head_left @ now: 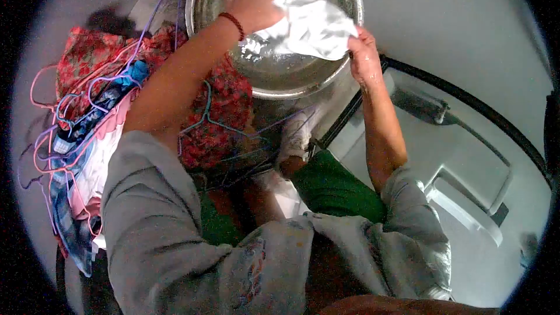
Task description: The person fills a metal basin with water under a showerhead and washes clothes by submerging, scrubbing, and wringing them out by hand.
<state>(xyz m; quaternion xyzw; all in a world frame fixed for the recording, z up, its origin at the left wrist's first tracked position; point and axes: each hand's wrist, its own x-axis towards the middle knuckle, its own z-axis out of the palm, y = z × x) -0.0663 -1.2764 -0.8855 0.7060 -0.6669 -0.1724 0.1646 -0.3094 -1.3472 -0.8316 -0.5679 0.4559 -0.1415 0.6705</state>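
Observation:
A wet white cloth [318, 26] lies partly in a round metal basin [274, 92] that holds water. My left hand [254, 9], with a dark red beaded bracelet at its wrist, is closed on the cloth inside the basin; its fingertips are hidden. At the basin's right rim, my right hand [364, 55] pinches the cloth's edge between thumb and fingers. The cloth stretches between both hands, and its exact kind cannot be made out.
On the left, clothes hang or lie on several coloured hangers [70, 169], among them a red patterned garment [87, 61]. Another red patterned garment [216, 122] with a teal hanger is below the basin. A grey lidded container [461, 146] stands at the right.

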